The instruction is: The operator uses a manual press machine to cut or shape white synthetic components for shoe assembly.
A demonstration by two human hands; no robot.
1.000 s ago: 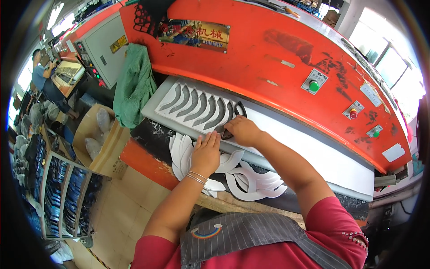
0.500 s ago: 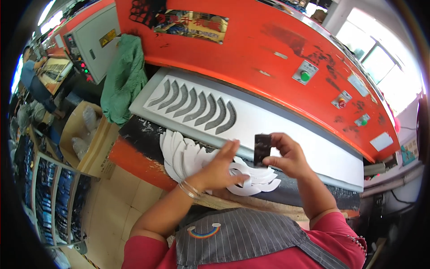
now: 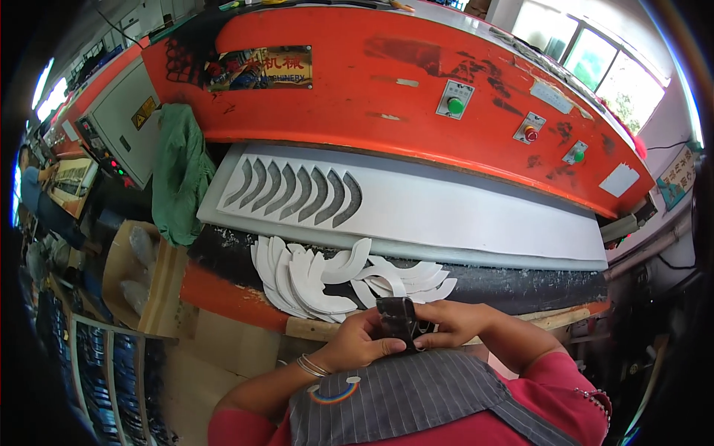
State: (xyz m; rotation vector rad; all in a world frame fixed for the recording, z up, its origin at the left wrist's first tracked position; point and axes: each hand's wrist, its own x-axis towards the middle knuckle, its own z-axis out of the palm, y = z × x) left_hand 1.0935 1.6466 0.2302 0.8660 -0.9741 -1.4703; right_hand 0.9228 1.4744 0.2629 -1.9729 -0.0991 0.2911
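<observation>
Close to my apron, both hands hold a dark, curved cutting die point(image 3: 396, 317), its tall side facing up. My left hand point(image 3: 353, 343) closes on its left side, with the thumb near the lower end. On the other side my right hand point(image 3: 455, 321) grips it with bent fingers; part of the die is hidden there. Just beyond the hands lies a heap of white crescent-shaped pieces point(image 3: 301, 281). Farther off, a white sheet point(image 3: 476, 204) rests on a thick pale board point(image 3: 387, 246). A row of several crescent cut-outs point(image 3: 297, 192) shows dark at the sheet's left end.
An orange press machine point(image 3: 342, 111) spans the back, with green and red buttons point(image 3: 455, 105) on its front. Green cloth point(image 3: 178, 175) hangs at its left, beside a grey control cabinet point(image 3: 123, 123). A cardboard box point(image 3: 163, 286) and a rack point(image 3: 111, 372) stand left. Another person point(image 3: 48, 197) is far left.
My right hand has brought the die down and toward my body from above the sheet's edge. My left hand has left the white pieces and joined it on the die. The view has shifted.
</observation>
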